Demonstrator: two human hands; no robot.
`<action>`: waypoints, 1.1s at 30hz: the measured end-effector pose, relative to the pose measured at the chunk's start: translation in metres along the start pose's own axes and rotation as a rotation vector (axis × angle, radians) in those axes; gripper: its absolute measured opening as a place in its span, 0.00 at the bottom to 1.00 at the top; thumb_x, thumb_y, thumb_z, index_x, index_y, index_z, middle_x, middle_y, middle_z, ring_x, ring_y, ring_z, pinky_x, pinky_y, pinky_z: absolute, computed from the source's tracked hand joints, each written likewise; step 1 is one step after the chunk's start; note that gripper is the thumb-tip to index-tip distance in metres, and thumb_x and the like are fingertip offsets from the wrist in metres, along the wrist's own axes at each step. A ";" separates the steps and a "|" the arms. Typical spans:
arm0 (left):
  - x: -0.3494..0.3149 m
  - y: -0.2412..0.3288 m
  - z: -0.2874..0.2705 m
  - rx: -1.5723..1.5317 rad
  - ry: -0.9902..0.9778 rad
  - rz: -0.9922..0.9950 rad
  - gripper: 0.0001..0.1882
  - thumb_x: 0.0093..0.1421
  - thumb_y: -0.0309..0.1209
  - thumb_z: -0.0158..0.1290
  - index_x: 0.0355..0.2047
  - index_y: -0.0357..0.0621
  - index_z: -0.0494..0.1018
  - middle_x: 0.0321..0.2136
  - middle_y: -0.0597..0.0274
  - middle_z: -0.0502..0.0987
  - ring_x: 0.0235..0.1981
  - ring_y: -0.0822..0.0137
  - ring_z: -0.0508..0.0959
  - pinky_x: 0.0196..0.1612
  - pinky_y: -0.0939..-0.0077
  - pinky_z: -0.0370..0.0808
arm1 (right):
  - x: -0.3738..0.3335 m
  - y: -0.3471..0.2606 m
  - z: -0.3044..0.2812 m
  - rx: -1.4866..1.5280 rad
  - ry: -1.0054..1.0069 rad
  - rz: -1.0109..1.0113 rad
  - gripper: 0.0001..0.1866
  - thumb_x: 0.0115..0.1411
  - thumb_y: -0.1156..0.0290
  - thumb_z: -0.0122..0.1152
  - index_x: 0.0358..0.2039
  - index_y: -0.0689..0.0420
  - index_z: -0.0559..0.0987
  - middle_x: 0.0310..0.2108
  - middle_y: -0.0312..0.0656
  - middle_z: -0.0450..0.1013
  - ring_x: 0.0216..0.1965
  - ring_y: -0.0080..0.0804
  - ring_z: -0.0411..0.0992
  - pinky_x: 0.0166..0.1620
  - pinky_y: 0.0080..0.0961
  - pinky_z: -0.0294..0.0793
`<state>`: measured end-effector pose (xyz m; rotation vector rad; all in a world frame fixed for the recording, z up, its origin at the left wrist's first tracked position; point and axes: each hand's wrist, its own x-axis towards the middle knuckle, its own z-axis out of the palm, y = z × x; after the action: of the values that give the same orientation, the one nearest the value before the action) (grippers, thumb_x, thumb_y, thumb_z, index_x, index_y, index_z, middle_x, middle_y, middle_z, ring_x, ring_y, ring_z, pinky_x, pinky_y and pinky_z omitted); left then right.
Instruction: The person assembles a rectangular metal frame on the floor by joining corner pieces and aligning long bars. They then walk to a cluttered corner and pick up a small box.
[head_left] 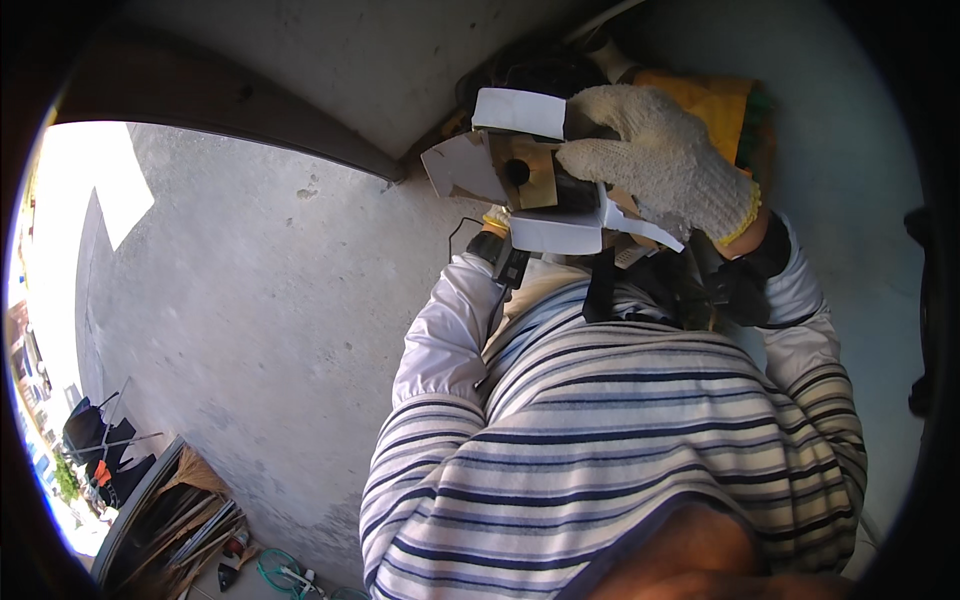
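Note:
In front of my chest, a small white cardboard box (553,236) is open at the top, its flaps spread outward. Inside sits a brown cardboard insert (541,178) with a round dark hole. My left hand (496,217) is under the box's left side and holds it up; only a bit of its yellow-edged glove shows, the fingers hidden. A cream knitted glove with a yellow cuff covers my right hand (655,150). Its thumb and fingers close over the box's right side, next to a dark part. What lies between them is not clear.
Behind the box are a dark bundle (535,68) and a yellow-orange cloth or bag (705,105). A bin of sticks and rods (180,520) stands at the lower left, near green tubing (280,570) on the concrete floor (270,300). A wall rises on the right.

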<state>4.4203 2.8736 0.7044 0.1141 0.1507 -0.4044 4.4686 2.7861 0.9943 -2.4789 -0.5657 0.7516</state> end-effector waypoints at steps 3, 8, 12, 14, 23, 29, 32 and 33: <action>0.000 -0.002 0.000 -0.020 0.003 -0.001 0.35 0.63 0.53 0.57 0.63 0.47 0.65 0.58 0.54 0.73 0.57 0.53 0.76 0.57 0.54 0.77 | 0.002 0.000 -0.008 0.033 -0.012 -0.014 0.25 0.59 0.64 0.65 0.54 0.65 0.79 0.48 0.48 0.80 0.49 0.33 0.78 0.57 0.27 0.73; 0.000 -0.002 0.003 -0.046 0.001 -0.001 0.35 0.63 0.52 0.57 0.64 0.47 0.64 0.58 0.54 0.73 0.56 0.53 0.76 0.57 0.55 0.78 | 0.007 0.004 -0.012 0.188 -0.084 0.012 0.24 0.60 0.64 0.65 0.54 0.64 0.79 0.47 0.46 0.80 0.49 0.31 0.77 0.54 0.27 0.74; 0.001 -0.002 -0.003 -0.050 -0.003 0.001 0.35 0.63 0.51 0.57 0.64 0.47 0.64 0.59 0.53 0.73 0.56 0.53 0.76 0.57 0.55 0.78 | 0.013 0.010 -0.008 0.031 0.022 -0.045 0.22 0.61 0.66 0.66 0.53 0.63 0.80 0.42 0.43 0.80 0.42 0.27 0.78 0.47 0.25 0.77; 0.002 -0.002 -0.007 -0.050 -0.004 -0.001 0.35 0.63 0.51 0.57 0.64 0.46 0.64 0.59 0.53 0.73 0.56 0.53 0.76 0.57 0.56 0.78 | 0.013 0.013 -0.007 0.067 0.006 -0.062 0.21 0.61 0.65 0.66 0.52 0.62 0.80 0.38 0.41 0.80 0.35 0.24 0.78 0.40 0.23 0.78; 0.005 -0.004 -0.005 -0.066 -0.022 -0.043 0.34 0.64 0.49 0.58 0.64 0.46 0.64 0.59 0.53 0.73 0.56 0.53 0.76 0.56 0.57 0.79 | 0.019 0.018 -0.009 0.033 0.008 -0.053 0.19 0.60 0.61 0.66 0.46 0.62 0.82 0.28 0.37 0.78 0.23 0.19 0.75 0.28 0.20 0.75; 0.012 -0.009 0.002 -0.054 -0.083 -0.081 0.34 0.64 0.47 0.58 0.65 0.46 0.64 0.59 0.52 0.73 0.56 0.53 0.77 0.56 0.57 0.80 | 0.023 0.022 -0.011 0.122 0.033 -0.025 0.17 0.58 0.61 0.66 0.40 0.63 0.83 0.26 0.38 0.77 0.25 0.20 0.74 0.30 0.22 0.74; 0.015 -0.004 0.008 0.052 -0.096 -0.072 0.35 0.62 0.46 0.60 0.65 0.46 0.63 0.59 0.52 0.72 0.56 0.53 0.77 0.56 0.59 0.80 | 0.027 0.027 -0.014 0.226 0.006 0.063 0.17 0.58 0.63 0.65 0.40 0.63 0.83 0.26 0.37 0.77 0.27 0.20 0.73 0.31 0.21 0.73; 0.015 -0.001 0.011 0.236 -0.143 -0.010 0.37 0.61 0.46 0.62 0.65 0.46 0.63 0.60 0.52 0.72 0.56 0.54 0.77 0.56 0.60 0.81 | 0.029 0.029 -0.015 0.246 0.012 0.075 0.17 0.57 0.64 0.65 0.41 0.63 0.83 0.26 0.36 0.77 0.27 0.20 0.73 0.31 0.21 0.73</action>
<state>4.4347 2.8652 0.7122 0.3157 -0.0377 -0.4382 4.5065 2.7728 0.9777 -2.2850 -0.3544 0.7842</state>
